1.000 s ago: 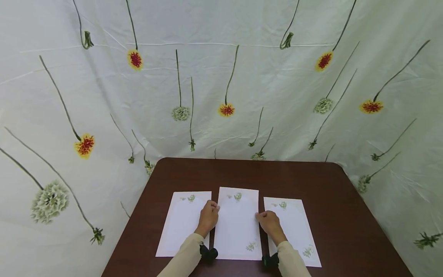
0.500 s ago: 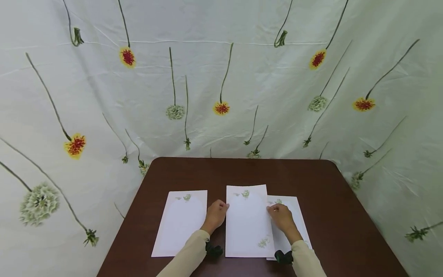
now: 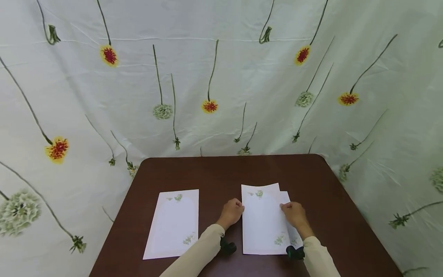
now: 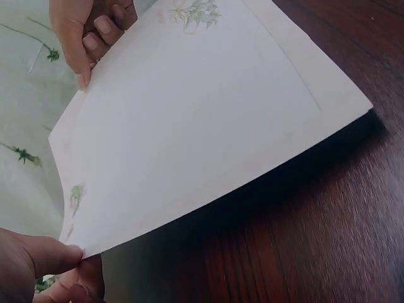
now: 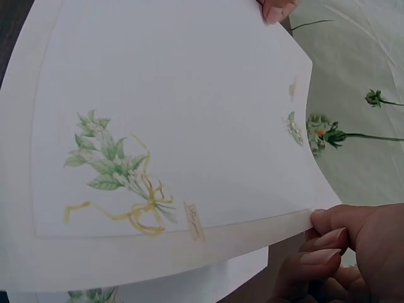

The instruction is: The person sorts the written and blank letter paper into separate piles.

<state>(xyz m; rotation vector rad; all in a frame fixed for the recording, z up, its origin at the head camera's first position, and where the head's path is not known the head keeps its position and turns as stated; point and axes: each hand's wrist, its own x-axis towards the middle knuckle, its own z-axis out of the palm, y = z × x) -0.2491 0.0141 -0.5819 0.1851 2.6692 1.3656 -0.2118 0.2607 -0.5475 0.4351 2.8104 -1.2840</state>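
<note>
Between both hands a white sheet of paper (image 3: 263, 221) with printed green sprigs is held over the right part of the table. My left hand (image 3: 231, 212) pinches its left edge between thumb and fingers; my right hand (image 3: 295, 214) pinches the right edge. The left wrist view shows the sheet (image 4: 183, 132) lifted off the wood and slightly bowed, a dark shadow under its near edge. Beneath it lies a second sheet (image 3: 294, 235), mostly covered, whose corner (image 5: 243, 278) peeks out in the right wrist view.
A third matching sheet (image 3: 173, 225) lies flat on the left of the dark brown table (image 3: 214, 173). A white flower-printed cloth (image 3: 194, 23) hangs behind the table and along its sides. Dark wrist-worn devices (image 3: 227, 246) sit below each hand.
Both hands have carried the held sheet from the middle to the right, so that it now overlaps the right-hand sheet. The left sheet stays on the table; the head view has turned slightly right.
</note>
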